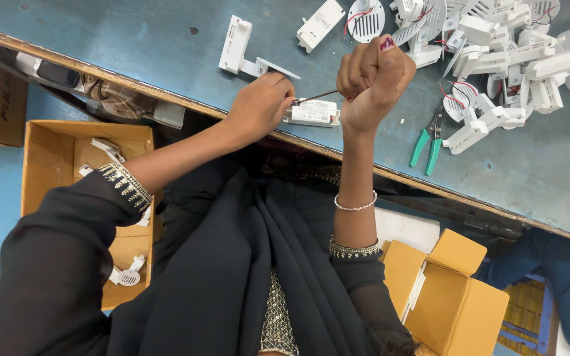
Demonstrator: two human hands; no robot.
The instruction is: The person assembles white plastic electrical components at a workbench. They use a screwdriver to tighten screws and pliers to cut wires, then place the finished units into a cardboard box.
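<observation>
A small white rectangular driver box (314, 113) lies near the front edge of the blue worktable (133, 39). My left hand (260, 105) rests against its left end and pinches it there. My right hand (372, 78) is closed in a fist around the handle of a screwdriver, whose thin shaft (316, 97) slants down to the box's left end. Both arms wear black sleeves with beaded cuffs.
A heap of white plastic fixture parts (496, 53) with red wires fills the table's far right. Green-handled pliers (429, 142) lie beside it. Two more white parts (235, 45) sit further back. Open cardboard boxes (54, 165) stand on the floor at left and right (453, 296).
</observation>
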